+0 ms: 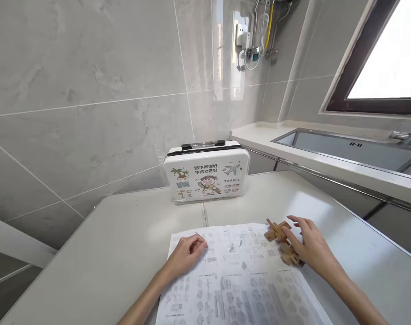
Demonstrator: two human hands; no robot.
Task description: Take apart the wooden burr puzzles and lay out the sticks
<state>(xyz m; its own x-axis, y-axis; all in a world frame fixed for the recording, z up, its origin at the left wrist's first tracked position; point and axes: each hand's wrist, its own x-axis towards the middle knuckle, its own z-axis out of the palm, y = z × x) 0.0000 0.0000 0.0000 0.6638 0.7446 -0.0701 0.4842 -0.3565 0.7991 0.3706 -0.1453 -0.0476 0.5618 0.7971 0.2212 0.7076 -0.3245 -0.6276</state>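
Note:
A large printed instruction sheet (pixel 239 275) lies on the white table (pixel 124 243) in front of me. My left hand (pixel 187 253) rests on the sheet's upper left corner with its fingers curled in, nothing visible inside them. My right hand (pixel 308 246) lies at the sheet's upper right, fingers bent over a cluster of small wooden puzzle pieces (pixel 281 239). Its fingertips touch the pieces; some pieces stick out to the left of the hand and others lie under the palm.
A small white suitcase-shaped case (pixel 207 174) with cartoon travel pictures stands upright at the table's far edge against the tiled wall. To the right, a higher counter holds a steel sink (pixel 347 146) and a tap (pixel 406 135) under a window.

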